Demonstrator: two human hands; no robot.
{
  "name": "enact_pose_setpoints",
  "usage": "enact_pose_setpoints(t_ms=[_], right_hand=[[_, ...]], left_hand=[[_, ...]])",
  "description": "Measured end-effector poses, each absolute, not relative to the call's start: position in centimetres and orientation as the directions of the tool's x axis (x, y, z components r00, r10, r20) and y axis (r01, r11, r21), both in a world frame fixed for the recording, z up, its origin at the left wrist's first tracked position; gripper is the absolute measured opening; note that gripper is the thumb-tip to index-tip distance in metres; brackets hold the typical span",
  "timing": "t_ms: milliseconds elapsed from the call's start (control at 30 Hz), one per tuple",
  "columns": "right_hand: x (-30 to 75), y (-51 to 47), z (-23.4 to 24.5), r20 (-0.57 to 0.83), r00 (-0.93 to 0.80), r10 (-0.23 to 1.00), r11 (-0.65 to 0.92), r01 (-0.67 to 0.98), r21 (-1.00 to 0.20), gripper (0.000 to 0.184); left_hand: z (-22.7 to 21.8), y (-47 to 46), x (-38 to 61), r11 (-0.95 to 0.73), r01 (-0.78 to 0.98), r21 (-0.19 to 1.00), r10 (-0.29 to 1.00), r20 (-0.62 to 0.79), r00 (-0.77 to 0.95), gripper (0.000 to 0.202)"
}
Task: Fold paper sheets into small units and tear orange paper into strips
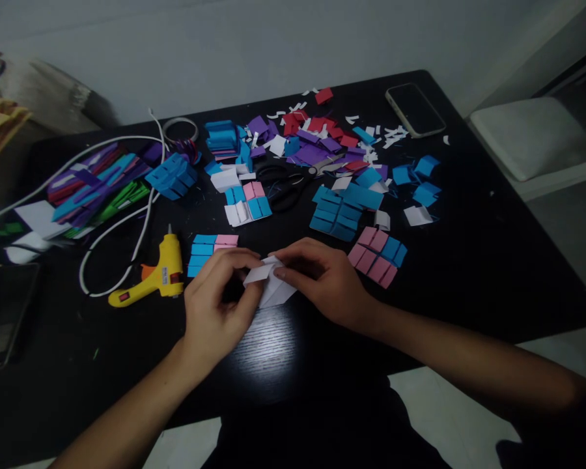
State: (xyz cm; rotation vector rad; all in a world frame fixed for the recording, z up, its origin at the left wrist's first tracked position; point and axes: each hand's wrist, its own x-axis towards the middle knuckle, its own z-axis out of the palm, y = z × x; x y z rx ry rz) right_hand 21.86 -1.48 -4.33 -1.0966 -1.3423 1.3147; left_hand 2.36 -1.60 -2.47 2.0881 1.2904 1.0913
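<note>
Open tabletop (473,273) right, glue gun (160,275) left

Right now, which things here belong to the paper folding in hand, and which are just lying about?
In hand: white paper piece, pinched by left hand and right hand; likely also the folded blue and pink squares beside them.
Lying about: yellow glue gun, scissors, phone, pile of coloured strips, paper scraps.

Glue gun (157,276) left of hands; scissors (297,180) behind; phone (415,109) far right.
</note>
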Motion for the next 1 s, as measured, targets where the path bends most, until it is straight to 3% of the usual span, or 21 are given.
enact_pose_setpoints(t_ms=[200, 433, 533, 633, 733, 1000], right_hand=[[21.9, -1.7, -4.1, 0.135, -0.199, 0.971, 0.156, 0.093, -0.983, 0.021], [21.8, -2.0, -4.0, 0.061, -0.153, 0.986, 0.072, 0.067, -0.995, 0.021], [22.0, -1.8, -3.8, 0.106, -0.183, 0.977, 0.132, 0.134, -0.982, 0.018], [22.1, -1.6, -3.7, 0.190, -0.221, 0.956, 0.228, 0.160, -0.960, 0.018], [22.1, -1.6, -3.7, 0.226, -0.227, 0.947, 0.263, 0.146, -0.954, 0.017], [22.1, -1.6, -3.2, 0.086, -0.147, 0.985, 0.108, 0.144, -0.984, 0.011]], left_hand=[[-3.1, -2.0, 2.1, -0.366, 0.498, 0.786, 0.931, 0.306, 0.201, 0.014], [-3.1, -2.0, 2.0, -0.258, 0.519, 0.815, 0.966, 0.209, 0.151, 0.009], [-2.9, -1.8, 2.0, -0.243, 0.534, 0.810, 0.969, 0.171, 0.181, 0.019], [-2.7, -1.8, 2.0, -0.288, 0.515, 0.807, 0.954, 0.193, 0.231, 0.027], [-2.6, -1.8, 2.0, -0.334, 0.504, 0.797, 0.939, 0.235, 0.250, 0.022], [-2.1, -1.9, 1.9, -0.372, 0.543, 0.753, 0.928, 0.288, 0.237, 0.010]])
